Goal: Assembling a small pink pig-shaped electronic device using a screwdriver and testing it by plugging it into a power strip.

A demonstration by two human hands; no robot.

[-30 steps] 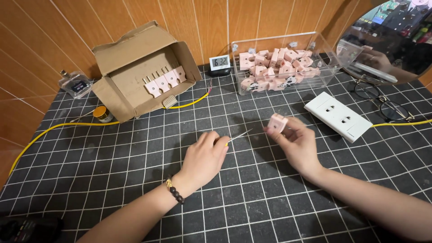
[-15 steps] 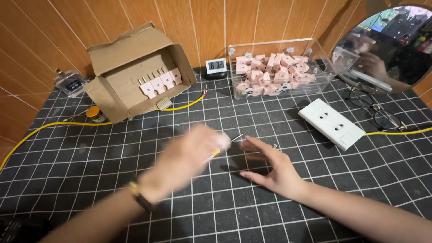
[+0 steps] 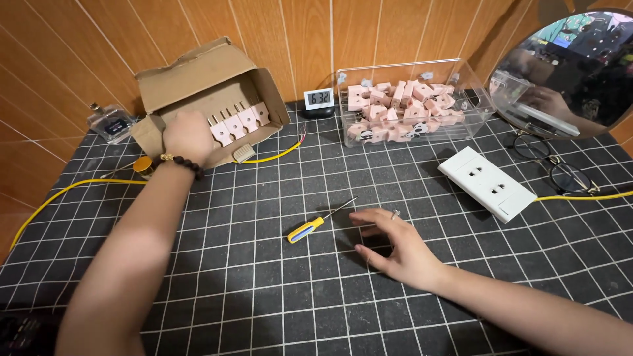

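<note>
Yellow-handled screwdriver [image 3: 318, 222] lies flat on the mat; pink plugs [image 3: 236, 123] apparently stand boxed.

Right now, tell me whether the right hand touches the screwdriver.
Apart: the head view shows bare mat between the right hand and the screwdriver.

Bright, even overhead lighting. Soft shadow under the right hand [image 3: 395, 247] on the mat [image 3: 264, 290]. Image sharp throughout; slight wide-angle bending at edges. Mild glare on the clear bin [image 3: 475, 99].
</note>
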